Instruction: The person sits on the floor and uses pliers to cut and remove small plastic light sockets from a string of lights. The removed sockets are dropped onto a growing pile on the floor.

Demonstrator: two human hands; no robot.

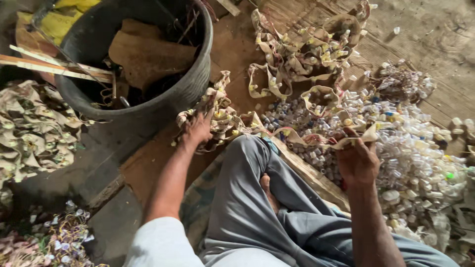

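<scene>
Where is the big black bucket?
In the head view, the black bucket sits upper left on the floor, just beyond the left hand and its strip of small vials.

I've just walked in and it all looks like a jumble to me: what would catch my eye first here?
Probably the heap of small clear plastic vials spilling over the floor at right, beside the right hand, which grips a beige strip studded with vials. The left hand presses on a bunched length of the same strip, just below a big black tub holding brown scraps at upper left.

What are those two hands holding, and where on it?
Both grip one long beige strip studded with small caps: left hand on a bunched stretch, right hand pinching its upper edge.
</scene>
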